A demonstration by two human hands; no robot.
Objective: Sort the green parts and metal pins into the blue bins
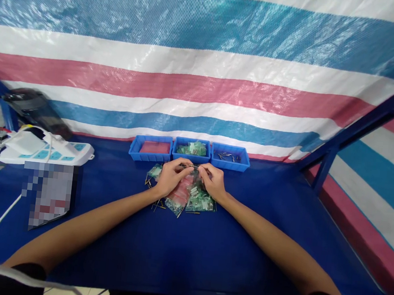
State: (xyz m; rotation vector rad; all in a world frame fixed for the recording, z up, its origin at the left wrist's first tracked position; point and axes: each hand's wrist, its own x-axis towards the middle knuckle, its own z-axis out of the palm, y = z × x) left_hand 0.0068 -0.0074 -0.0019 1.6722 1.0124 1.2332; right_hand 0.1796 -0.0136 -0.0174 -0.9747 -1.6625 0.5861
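My left hand (171,176) and my right hand (213,180) meet over a pile at the middle of the table, fingertips pinched. A thin metal piece (195,166) spans the gap between them; its exact kind is too small to make out. Beneath the hands lie small clear bags with green parts (200,200) and pinkish-red bags (181,192). Loose thin gold and dark metal pieces (157,204) are scattered at the pile's left side. Part of the pile is hidden by my hands.
Behind the pile stand three blue bins: the left bin (132,149) with a pink-red content, the middle bin (190,158) with green bags, the right bin (246,162) with thin metal pieces. A white power strip (83,153) with cables and a dark cylinder (41,110) are leftward.
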